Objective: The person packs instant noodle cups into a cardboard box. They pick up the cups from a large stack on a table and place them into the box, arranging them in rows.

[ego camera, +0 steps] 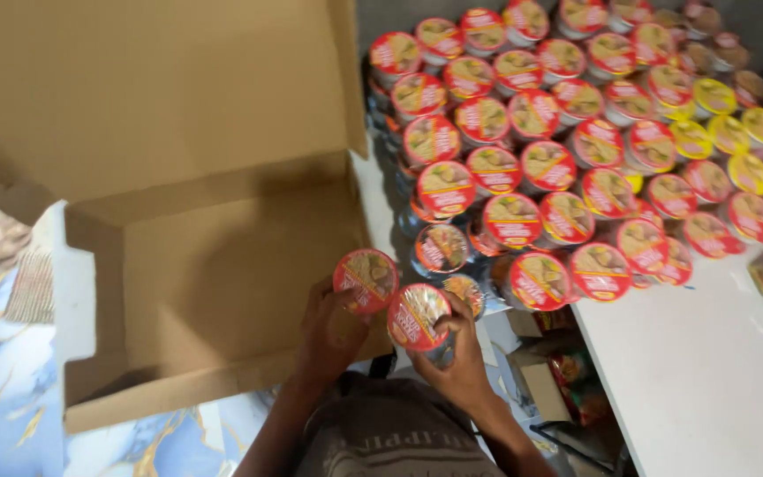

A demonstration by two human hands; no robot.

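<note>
My left hand (333,331) grips a round noodle cup with a red and yellow lid (366,279) at the near right edge of an open cardboard box (222,265). Close beside it, my right hand (457,358) grips a second cup of the same kind (417,316). Both cups are tilted, their lids facing the camera. The box lies with its big flap (152,88) raised at the back, and its visible inside shows only bare cardboard. Right of the box, many more lidded cups (532,168) stand stacked in rows.
The cup stack sits on a white counter (699,371) and reaches its left edge. Several cups at the far right have yellow lids (730,132). Below the counter edge are small boxes and packets (567,380). A marbled blue and gold floor (11,397) lies at left.
</note>
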